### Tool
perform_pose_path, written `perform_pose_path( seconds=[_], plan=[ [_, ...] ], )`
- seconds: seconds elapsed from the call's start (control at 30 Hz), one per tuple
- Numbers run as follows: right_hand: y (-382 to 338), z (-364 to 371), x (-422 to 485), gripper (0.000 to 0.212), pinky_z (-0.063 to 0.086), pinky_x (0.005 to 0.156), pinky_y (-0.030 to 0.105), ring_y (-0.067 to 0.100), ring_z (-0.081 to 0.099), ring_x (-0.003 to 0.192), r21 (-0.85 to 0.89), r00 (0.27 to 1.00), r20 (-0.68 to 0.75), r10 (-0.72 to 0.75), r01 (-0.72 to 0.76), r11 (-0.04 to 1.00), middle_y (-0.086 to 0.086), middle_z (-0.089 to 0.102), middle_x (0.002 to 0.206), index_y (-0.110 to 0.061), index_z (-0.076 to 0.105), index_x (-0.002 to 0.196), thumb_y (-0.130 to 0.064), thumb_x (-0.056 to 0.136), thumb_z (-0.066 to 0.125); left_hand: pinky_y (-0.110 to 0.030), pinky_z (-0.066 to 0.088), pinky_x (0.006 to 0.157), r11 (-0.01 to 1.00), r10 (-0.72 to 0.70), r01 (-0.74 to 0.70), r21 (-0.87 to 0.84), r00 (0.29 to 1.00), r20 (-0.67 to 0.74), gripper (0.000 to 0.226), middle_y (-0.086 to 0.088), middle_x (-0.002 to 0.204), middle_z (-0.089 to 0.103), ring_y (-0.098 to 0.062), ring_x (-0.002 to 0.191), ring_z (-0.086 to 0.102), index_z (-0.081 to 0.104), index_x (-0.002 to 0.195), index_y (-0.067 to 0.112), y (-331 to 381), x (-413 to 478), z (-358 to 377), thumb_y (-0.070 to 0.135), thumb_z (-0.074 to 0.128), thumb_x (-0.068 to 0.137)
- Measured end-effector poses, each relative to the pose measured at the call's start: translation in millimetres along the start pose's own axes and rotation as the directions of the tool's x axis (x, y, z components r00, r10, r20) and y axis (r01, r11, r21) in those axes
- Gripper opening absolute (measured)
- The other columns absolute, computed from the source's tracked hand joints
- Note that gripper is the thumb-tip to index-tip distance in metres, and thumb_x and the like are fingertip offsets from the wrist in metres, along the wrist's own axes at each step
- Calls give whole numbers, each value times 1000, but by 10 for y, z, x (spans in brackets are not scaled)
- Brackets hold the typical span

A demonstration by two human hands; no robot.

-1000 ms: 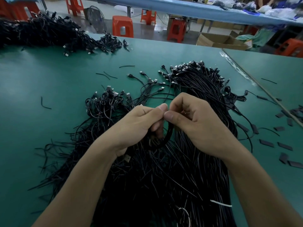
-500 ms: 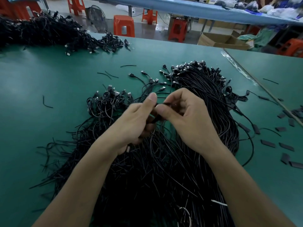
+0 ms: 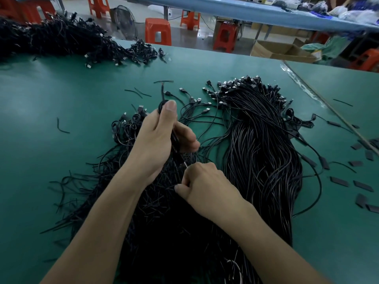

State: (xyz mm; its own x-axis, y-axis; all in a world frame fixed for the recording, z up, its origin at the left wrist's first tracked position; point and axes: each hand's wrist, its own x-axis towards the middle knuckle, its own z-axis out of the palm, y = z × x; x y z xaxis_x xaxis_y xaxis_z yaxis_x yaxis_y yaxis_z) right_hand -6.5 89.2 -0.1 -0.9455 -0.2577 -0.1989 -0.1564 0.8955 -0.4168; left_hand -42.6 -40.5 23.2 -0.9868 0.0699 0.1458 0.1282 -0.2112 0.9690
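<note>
The left hand (image 3: 162, 140) was clamped around a coiled black cable (image 3: 162, 105), thumb pressed flat against the loop at its top and the other fingers curled round the strands lower down. This cable was held just above the tangled heap of short cables (image 3: 160, 212) in the middle of the green table (image 3: 51, 119). The right hand (image 3: 207, 183) sat nearer the body, close below the left, with its fingers curled tight and pinching a thin pale strand (image 3: 185, 165) that ran up towards the coil (what the strand was made of could not be told). To the right of both hands lay a long thick bundle of black USB cables (image 3: 262, 150), plugs gathered at its far end. Small flat black pieces (image 3: 339, 181) were scattered along the table's right side. A second dark pile of cables (image 3: 51, 37) lay at the far left edge, with red plastic stools (image 3: 158, 30) and a cardboard box (image 3: 274, 50) on the floor beyond.
</note>
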Motion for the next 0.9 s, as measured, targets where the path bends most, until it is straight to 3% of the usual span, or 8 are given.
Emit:
perform_pose_path(
  seconds=[0.13, 0.4, 0.47, 0.53, 0.6, 0.73, 0.8, 0.9],
  plan=[
    [-27, 1, 2, 19, 54, 69, 36, 29, 61, 81, 38, 999, -29, 12, -11, 999, 6, 60, 94, -15, 63, 91, -34, 93, 58, -22, 35, 36, 999, 36, -37, -25, 998, -47, 36, 8, 51, 46, -10, 38, 40, 43, 78, 18, 0, 5, 9, 39, 37, 107],
    [-26, -136, -41, 16, 60, 71, 40, 20, 65, 76, 189, 997, -70, 40, -26, 982, -2, 65, 87, -27, 65, 82, -39, 92, 64, -17, 27, 39, 996, 3, -5, -94, 1000, -25, 42, 13, 55, 36, -4, 44, 27, 57, 78, 20, 30, 29, -38, 49, 37, 102],
    [4, -174, -53, 15, 59, 68, 36, 18, 66, 74, 214, 997, -66, 31, -16, 977, -2, 66, 86, -27, 65, 84, -38, 94, 63, -17, 26, 39, 992, -31, 28, -121, 999, -19, 50, 13, 56, 35, -4, 44, 26, 60, 76, 21, 43, 24, -34, 54, 32, 102],
    [64, -239, -58, 12, 54, 60, 19, 6, 64, 68, 243, 995, -97, 18, 6, 970, -7, 67, 82, -28, 67, 86, -36, 94, 63, -16, 25, 37, 986, -78, 76, -150, 997, -8, 60, 12, 55, 33, -4, 42, 24, 61, 70, 23, 67, 17, -25, 60, 25, 101],
    [131, -331, -49, 6, 46, 58, 7, -3, 63, 68, 295, 974, -226, 21, 48, 954, -14, 67, 80, -29, 70, 89, -32, 93, 66, -17, 23, 35, 988, -90, 90, -127, 996, 9, 63, 13, 53, 33, -3, 40, 23, 60, 62, 27, 86, 0, 0, 62, 23, 101],
    [179, -475, -24, 7, 45, 58, 13, -2, 59, 60, 539, 822, -564, 79, 294, 790, -12, 68, 70, -27, 72, 89, -22, 91, 69, -17, 23, 36, 998, -65, 64, 11, 994, 89, 55, 14, 48, 37, -4, 38, 25, 54, 58, 26, 76, -60, 114, 58, 28, 95],
    [145, -503, -24, 9, 45, 57, 17, -1, 56, 60, 554, 770, -635, 62, 398, 731, -9, 68, 70, -25, 73, 87, -18, 90, 70, -17, 23, 37, 997, -73, 68, 40, 984, 161, 54, 14, 47, 35, -5, 38, 24, 56, 57, 26, 61, -78, 165, 56, 29, 93],
    [110, -524, -41, 10, 44, 61, 20, 3, 55, 63, 499, 755, -656, -8, 441, 746, -9, 66, 73, -25, 74, 89, -16, 90, 70, -18, 20, 38, 994, -113, 109, 33, 970, 215, 53, 13, 47, 32, -6, 38, 21, 61, 56, 27, 40, -78, 187, 53, 30, 90]
  ],
)
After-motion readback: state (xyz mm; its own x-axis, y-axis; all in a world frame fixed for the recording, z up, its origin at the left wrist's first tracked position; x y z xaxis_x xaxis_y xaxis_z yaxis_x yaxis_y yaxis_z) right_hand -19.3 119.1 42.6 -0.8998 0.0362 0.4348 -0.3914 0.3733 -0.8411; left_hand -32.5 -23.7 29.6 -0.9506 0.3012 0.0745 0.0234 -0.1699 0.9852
